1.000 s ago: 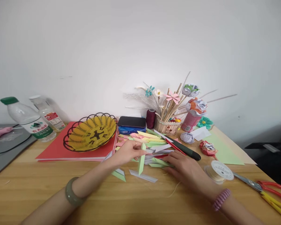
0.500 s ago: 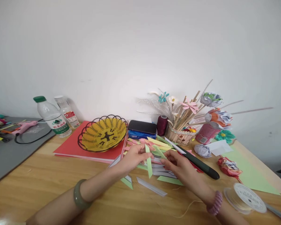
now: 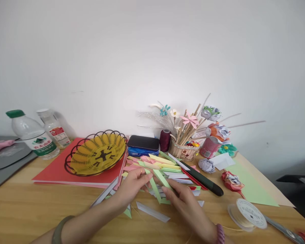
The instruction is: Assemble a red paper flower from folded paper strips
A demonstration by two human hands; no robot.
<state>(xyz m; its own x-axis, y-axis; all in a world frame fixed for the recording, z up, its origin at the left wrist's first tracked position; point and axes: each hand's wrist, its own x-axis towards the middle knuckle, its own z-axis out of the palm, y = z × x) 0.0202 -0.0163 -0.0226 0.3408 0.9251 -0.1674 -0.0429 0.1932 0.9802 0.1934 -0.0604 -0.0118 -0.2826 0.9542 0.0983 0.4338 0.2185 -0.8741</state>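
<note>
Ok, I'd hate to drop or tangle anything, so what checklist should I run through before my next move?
1. Left hand holding a green strip: ok.
2. Right hand holding a second green strip: ok.
3. Those two joined: cannot tell.
4. Table before the pile free of loose paper: not ok, a white strip lies there.
5. Loose cord off the right wrist: cannot tell, they meet in this view.
6. Scissors away from both hands: ok.

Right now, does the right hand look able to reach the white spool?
Probably yes: nothing stands between the right hand and the white spool, though this hand holds a green strip.
</note>
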